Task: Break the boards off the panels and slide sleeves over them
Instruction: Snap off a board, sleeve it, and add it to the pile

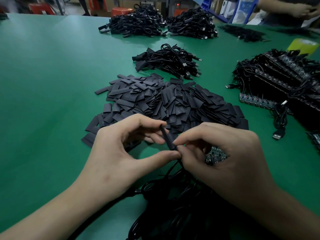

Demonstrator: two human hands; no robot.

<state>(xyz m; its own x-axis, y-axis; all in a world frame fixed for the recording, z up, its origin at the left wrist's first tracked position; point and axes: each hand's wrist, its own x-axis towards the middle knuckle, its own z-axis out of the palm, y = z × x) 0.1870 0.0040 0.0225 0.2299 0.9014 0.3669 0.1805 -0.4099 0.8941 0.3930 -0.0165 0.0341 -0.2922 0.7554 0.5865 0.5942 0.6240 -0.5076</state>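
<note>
Above bench point(43, 75), before the sleeve pile point(169, 101): one black sleeve point(167, 137), pinched by left hand point(121, 149); right hand point(230, 153) pinches its lower end, panel strip point(215, 155) tucked in palm. Advice: keep sleeve straight, push evenly, avoid snagging.

Apparently free mat point(45, 80) left; sleeve pile point(166, 101) ahead

A factory assembly bench: green work mat point(52, 84), heaped black sleeves point(169, 101), bundled cable piles point(138, 23), stacked board panels point(280, 75).
</note>
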